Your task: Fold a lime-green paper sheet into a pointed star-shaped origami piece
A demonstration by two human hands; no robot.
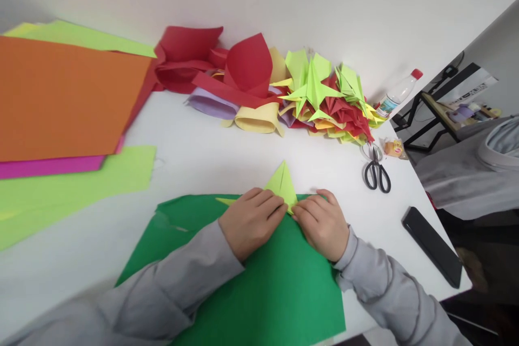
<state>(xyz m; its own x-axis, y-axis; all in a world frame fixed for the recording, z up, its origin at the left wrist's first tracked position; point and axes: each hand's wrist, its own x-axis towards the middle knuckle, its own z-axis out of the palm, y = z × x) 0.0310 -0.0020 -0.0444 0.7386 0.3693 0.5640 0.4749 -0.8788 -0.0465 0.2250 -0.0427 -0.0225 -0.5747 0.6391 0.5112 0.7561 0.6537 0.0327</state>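
A small folded light-green paper piece (pixel 283 182) points away from me, resting on a large dark-green sheet (pixel 259 286) on the white table (pixel 203 157). My left hand (pixel 249 220) presses its fingers, held together, on the lower left of the folded piece. From the other side, my right hand (pixel 322 223) pinches the lower right edge of the piece. Both hands meet at the base of the fold, and grey sleeves cover both arms.
Large orange (pixel 60 97), pink and light-green sheets lie at the left. A heap of folded paper shapes (pixel 316 97) and curled red paper (pixel 243 67) sits by the wall. Scissors (pixel 377 170), a black phone (pixel 432 246), a plastic bottle (pixel 399 92) and the table edge are at the right.
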